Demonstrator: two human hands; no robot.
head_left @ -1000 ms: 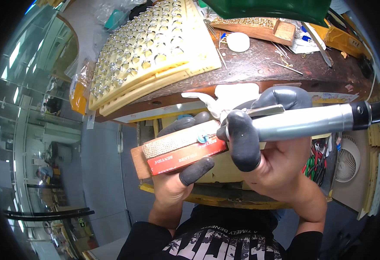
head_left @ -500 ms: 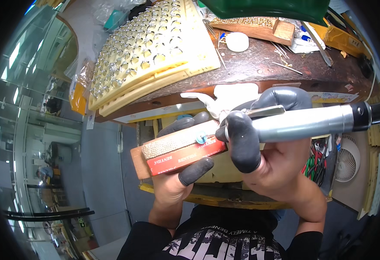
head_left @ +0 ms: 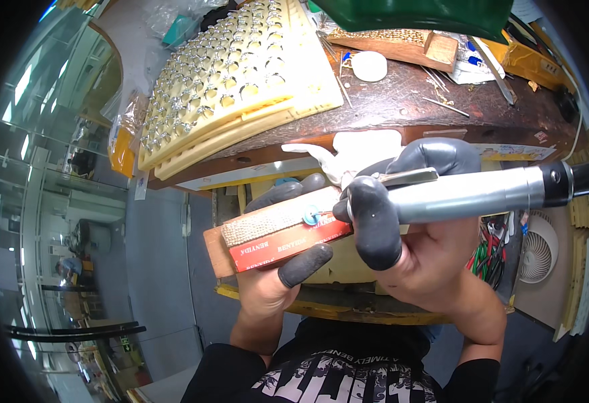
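Black finger covers sleeve the fingertips of both my hands. My left hand [head_left: 267, 279] grips a wooden block [head_left: 221, 255] from below and the side, thumb along its near face. Red printed tape wraps that face, and rows of gold-coloured chain [head_left: 267, 220] lie side by side on top. In my right hand [head_left: 378, 232] is a silver rotary tool handpiece [head_left: 472, 193], held close to its tip like a pen. A small blue disc [head_left: 312, 215] on its thin shaft meets the chain near the block's right end; fingers partly hide the shaft.
Behind my hands a white-wrapped piece [head_left: 368, 148] juts from the dark bench [head_left: 402, 101]. A cream tray [head_left: 240, 74] of silver rings stands at the left. Another wooden block [head_left: 402, 46], a white round piece [head_left: 369, 66] and thin metal rods lie farther back. A green lamp hood [head_left: 415, 15] hangs above.
The block and the blue disc have shifted very slightly. The handpiece has tilted a little, its rear end a touch lower. Both grips are the same.
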